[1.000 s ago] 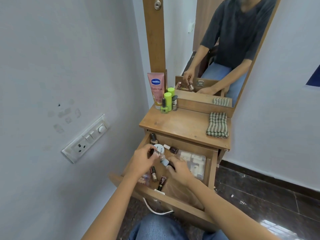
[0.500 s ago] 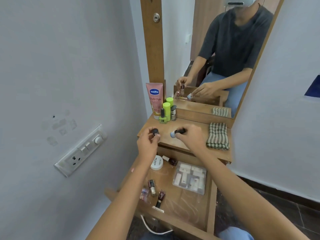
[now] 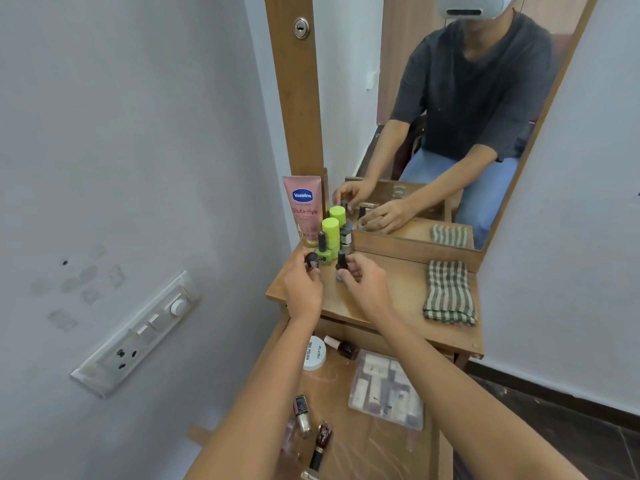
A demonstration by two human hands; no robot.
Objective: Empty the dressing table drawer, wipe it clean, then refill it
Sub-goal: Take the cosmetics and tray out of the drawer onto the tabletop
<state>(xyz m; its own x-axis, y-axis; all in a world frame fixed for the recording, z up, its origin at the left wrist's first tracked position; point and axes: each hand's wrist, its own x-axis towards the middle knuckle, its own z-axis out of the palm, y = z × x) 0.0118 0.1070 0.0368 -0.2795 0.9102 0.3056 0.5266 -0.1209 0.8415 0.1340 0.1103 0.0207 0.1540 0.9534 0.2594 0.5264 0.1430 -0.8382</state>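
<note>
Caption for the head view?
Left hand holds a small bottle, right hand a blue bottle, at the tabletop; drawer not empty.

A home bedroom corner: mirrored dressing table (image 3: 398,289), cosmetics (image 3: 304,209), wall switchboard (image 3: 138,334).

Pink tube (image 3: 303,210); lime-green bottles (image 3: 330,233); green-white checked cloth (image 3: 449,293); white round tin (image 3: 314,353).

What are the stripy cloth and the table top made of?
The stripy cloth looks like soft woven fabric, probably cotton: it lies folded, with a matte green-and-white check. The table top looks like wood or wood-look board: brown, grain streaks, a slight sheen.
</note>
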